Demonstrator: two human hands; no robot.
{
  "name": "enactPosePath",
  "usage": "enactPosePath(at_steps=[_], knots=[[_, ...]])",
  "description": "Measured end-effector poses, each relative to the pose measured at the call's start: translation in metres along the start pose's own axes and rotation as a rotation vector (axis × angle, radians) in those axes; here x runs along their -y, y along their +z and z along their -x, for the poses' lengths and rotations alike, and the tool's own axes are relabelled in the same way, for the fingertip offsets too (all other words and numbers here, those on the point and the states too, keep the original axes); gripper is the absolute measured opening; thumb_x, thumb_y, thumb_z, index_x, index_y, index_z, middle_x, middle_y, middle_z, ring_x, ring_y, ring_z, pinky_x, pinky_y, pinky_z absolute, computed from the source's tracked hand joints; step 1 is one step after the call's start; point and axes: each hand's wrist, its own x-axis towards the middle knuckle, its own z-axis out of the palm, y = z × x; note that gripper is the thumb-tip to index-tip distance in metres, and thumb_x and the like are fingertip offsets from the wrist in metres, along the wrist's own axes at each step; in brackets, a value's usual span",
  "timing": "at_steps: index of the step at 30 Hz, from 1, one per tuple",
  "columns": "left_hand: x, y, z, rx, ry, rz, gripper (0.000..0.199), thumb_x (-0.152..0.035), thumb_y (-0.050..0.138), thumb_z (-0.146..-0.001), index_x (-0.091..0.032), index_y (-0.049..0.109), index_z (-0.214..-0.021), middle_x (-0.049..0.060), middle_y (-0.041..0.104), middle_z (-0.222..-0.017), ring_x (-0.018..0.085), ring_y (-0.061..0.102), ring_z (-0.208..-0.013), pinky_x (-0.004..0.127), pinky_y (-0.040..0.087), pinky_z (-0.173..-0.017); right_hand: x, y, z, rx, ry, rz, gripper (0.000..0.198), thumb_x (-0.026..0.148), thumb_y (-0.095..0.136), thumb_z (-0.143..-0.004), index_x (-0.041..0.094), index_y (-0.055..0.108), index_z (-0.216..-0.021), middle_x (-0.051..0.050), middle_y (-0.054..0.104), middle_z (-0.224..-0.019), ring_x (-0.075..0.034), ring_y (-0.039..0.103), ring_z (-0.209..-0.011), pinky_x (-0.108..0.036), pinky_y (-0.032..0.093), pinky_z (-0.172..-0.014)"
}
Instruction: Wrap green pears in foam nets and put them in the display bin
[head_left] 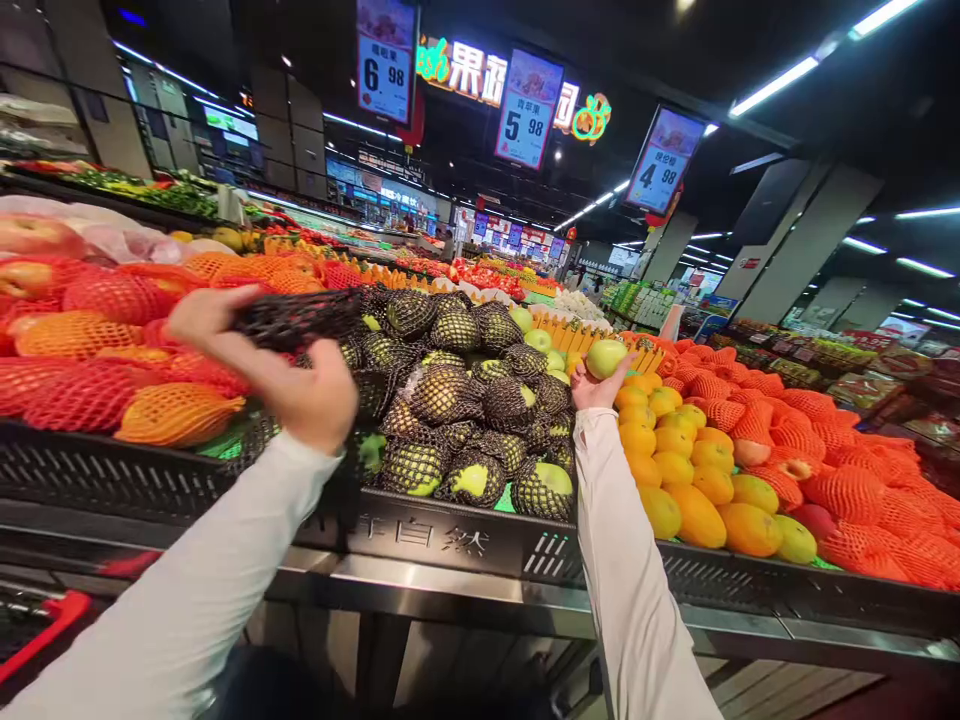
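Note:
My left hand (pixel 281 375), smeared by motion, holds a dark foam fruit net (pixel 296 318) between thumb and fingers, over the left edge of the netted apples. My right hand (pixel 600 388) cups a bare green apple (pixel 606 358) with the palm turned up. Between the two hands lies a heap of green apples in black foam nets (pixel 446 392), in a black crate (pixel 442 535). A few bare green apples (pixel 538 341) rest behind the heap, left of my right hand.
Mangoes (pixel 679 460) lie right of my right forearm, then fruit in orange-red foam nets (pixel 862 465). On the left is more fruit in red and yellow nets (pixel 124 335). A metal rail (pixel 465 585) fronts the stand. Price signs (pixel 529 108) hang overhead. Part of a red-edged cart (pixel 56 630) shows lower left.

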Motion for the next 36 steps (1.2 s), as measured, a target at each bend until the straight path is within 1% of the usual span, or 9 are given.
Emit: enactPosePath(at_steps=[2,5,10,15,21,24,27,30,36], knots=[[-0.004,0.053,0.004,0.013,0.251,0.040,0.051,-0.008,0.053,-0.068,-0.016,0.046,-0.117,0.011,0.042,-0.112,0.026,0.042,-0.114,0.048,0.038,-0.103,-0.002,0.004,0.001,-0.001,0.001,0.018,0.058,0.077,0.045,-0.078,0.020,0.056,-0.081,-0.002,0.055,-0.074,-0.009,0.046,-0.050,-0.023,0.037,-0.039],[-0.014,0.124,0.022,0.408,0.279,0.090,0.036,-0.004,0.047,-0.079,-0.019,0.051,-0.111,0.009,0.052,-0.113,0.024,0.048,-0.111,0.041,0.041,-0.099,-0.009,0.010,0.002,0.035,-0.021,0.089,0.060,0.076,0.055,-0.073,0.019,0.057,-0.088,-0.001,0.057,-0.074,-0.008,0.048,-0.050,-0.021,0.036,-0.037],[-0.009,0.157,0.056,0.982,0.190,0.083,0.004,-0.015,0.056,-0.086,-0.017,0.055,-0.090,0.007,0.061,-0.097,0.022,0.056,-0.090,0.034,0.046,-0.078,-0.026,0.015,0.006,0.076,-0.098,0.360,0.067,0.061,0.077,-0.061,0.021,0.049,-0.106,0.001,0.060,-0.083,-0.009,0.052,-0.052,-0.018,0.033,-0.036],[-0.003,0.146,0.064,0.868,0.127,0.089,0.028,-0.038,0.059,-0.089,-0.017,0.053,-0.072,0.007,0.061,-0.089,0.023,0.053,-0.090,0.035,0.043,-0.082,-0.035,0.017,0.012,0.104,-0.312,0.646,0.082,0.046,0.087,-0.051,0.021,0.047,-0.118,-0.004,0.059,-0.105,-0.014,0.059,-0.075,-0.023,0.048,-0.054],[-0.002,0.147,0.062,0.733,-0.327,0.389,0.037,-0.042,0.058,-0.088,-0.018,0.045,-0.063,0.001,0.050,-0.067,0.016,0.050,-0.068,0.031,0.043,-0.072,-0.033,0.019,0.019,0.159,-0.861,1.123,0.084,0.048,0.086,-0.056,0.016,0.051,-0.126,-0.014,0.058,-0.126,-0.028,0.057,-0.112,-0.045,0.044,-0.100],[-0.005,0.146,0.061,0.827,-0.604,0.841,0.035,-0.050,0.066,-0.081,-0.017,0.058,-0.088,0.004,0.061,-0.080,0.018,0.059,-0.078,0.033,0.048,-0.081,-0.029,0.022,0.024,0.271,-0.991,1.166,0.070,0.046,0.079,-0.068,0.017,0.054,-0.126,-0.013,0.061,-0.123,-0.028,0.057,-0.113,-0.043,0.046,-0.100],[-0.012,0.143,0.064,1.143,-0.677,1.158,0.047,-0.051,0.074,-0.073,-0.015,0.064,-0.102,0.009,0.068,-0.096,0.023,0.064,-0.093,0.038,0.048,-0.092,-0.026,0.024,0.030,0.322,-0.982,1.236,0.049,0.040,0.062,-0.084,0.020,0.056,-0.129,-0.011,0.060,-0.125,-0.026,0.057,-0.115,-0.041,0.047,-0.100],[-0.019,0.141,0.071,1.329,-0.588,1.096,0.036,-0.042,0.077,-0.071,-0.012,0.067,-0.090,0.010,0.069,-0.094,0.024,0.063,-0.095,0.038,0.047,-0.094,-0.023,0.025,0.034,0.312,-0.942,1.357,0.043,0.033,0.050,-0.090,0.025,0.056,-0.132,-0.007,0.059,-0.128,-0.024,0.059,-0.112,-0.038,0.050,-0.096],[-0.021,0.142,0.077,1.028,-0.603,0.783,0.027,-0.029,0.073,-0.073,-0.016,0.057,-0.090,0.002,0.064,-0.087,0.015,0.060,-0.081,0.025,0.045,-0.072,-0.021,0.028,0.040,0.330,-1.079,1.448,0.043,0.027,0.048,-0.093,0.024,0.057,-0.136,-0.007,0.062,-0.126,-0.021,0.063,-0.109,-0.030,0.054,-0.087]])
